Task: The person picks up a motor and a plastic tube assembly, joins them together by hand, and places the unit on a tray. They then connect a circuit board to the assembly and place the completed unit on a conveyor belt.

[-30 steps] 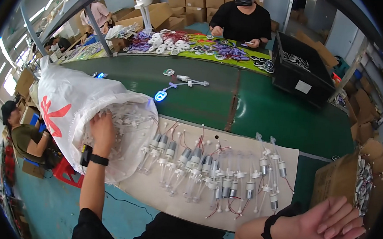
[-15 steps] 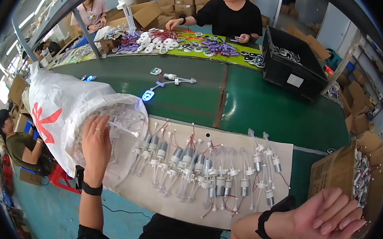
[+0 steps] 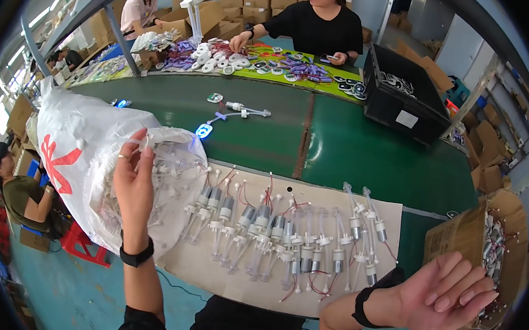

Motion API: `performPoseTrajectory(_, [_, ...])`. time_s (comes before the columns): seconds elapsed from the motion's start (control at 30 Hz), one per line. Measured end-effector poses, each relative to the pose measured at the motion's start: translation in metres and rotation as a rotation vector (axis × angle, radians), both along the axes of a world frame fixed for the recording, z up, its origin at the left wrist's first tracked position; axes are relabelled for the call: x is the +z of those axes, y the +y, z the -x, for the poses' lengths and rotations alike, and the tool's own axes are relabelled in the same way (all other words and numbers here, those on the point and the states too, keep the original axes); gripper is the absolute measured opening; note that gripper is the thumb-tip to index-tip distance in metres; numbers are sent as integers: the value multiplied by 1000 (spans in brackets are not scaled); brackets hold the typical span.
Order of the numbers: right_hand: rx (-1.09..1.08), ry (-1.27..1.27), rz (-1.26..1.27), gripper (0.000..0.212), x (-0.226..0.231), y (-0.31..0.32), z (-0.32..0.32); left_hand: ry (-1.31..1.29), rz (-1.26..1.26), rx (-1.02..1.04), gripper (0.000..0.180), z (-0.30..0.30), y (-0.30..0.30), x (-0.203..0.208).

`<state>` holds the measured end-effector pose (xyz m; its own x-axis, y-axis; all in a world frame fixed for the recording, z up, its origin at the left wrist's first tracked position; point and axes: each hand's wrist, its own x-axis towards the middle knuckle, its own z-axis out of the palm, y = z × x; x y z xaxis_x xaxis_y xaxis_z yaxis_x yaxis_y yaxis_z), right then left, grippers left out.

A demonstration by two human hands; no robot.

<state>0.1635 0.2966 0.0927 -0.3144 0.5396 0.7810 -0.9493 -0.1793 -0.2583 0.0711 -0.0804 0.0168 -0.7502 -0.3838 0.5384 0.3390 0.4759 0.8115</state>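
My left hand (image 3: pixel 134 183) is at the mouth of a white woven sack (image 3: pixel 94 147) with red marking. Between its thumb and fingers is a clear plastic tube (image 3: pixel 136 142), only partly visible. More clear tube pieces (image 3: pixel 169 164) fill the sack's mouth. My right hand (image 3: pixel 445 294) is palm up off the board's right side, fingers loosely curled and holding nothing, near a cardboard box (image 3: pixel 456 233). Between my hands, small motor pumps (image 3: pixel 262 217) with clear tubes and red wires lie in a row on a beige board (image 3: pixel 231 285).
Beyond the board runs a green conveyor belt (image 3: pixel 363 153), bearing a lit blue part (image 3: pixel 204 130) and a tubed pump (image 3: pixel 236 106). A black bin (image 3: pixel 411 89) stands far right. Across the belt a co-worker (image 3: pixel 314 21) handles parts at a cluttered bench. Motors (image 3: pixel 493 242) fill the cardboard box.
My left hand has risen a little at the sack's mouth, its fingers now pinched near the upper rim. My right hand has barely moved. The co-worker at far left has shifted right.
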Motion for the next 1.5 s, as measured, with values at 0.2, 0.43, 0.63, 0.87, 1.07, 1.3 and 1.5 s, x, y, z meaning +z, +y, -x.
performPoseTrajectory(0.2, [11, 19, -20, 34, 0, -10, 0, 71, -508, -345, 34, 18, 62, 41])
performPoseTrajectory(0.43, [-189, -444, -403, 29, -18, -30, 18, -80, -684, -778, 35, 25, 120, 31])
performPoseTrajectory(0.63, [-329, -699, -716, 24, -34, -53, 43, -238, -561, -815, 44, 41, 127, 12])
performPoseTrajectory(0.87, [-183, -944, -919, 18, -39, -66, 62, -336, -648, -958, 49, 46, 129, 14])
performPoseTrajectory(1.07, [-73, -1077, -993, 52, -47, -86, 79, -353, -691, -950, 46, 46, 135, 13])
performPoseTrajectory(1.3, [-226, -1036, -1099, 42, -55, -81, 83, -322, -707, -983, 43, 49, 142, 10])
performPoseTrajectory(1.5, [-341, -1026, -1093, 31, -50, -79, 79, -287, -723, -917, 44, 50, 157, -6])
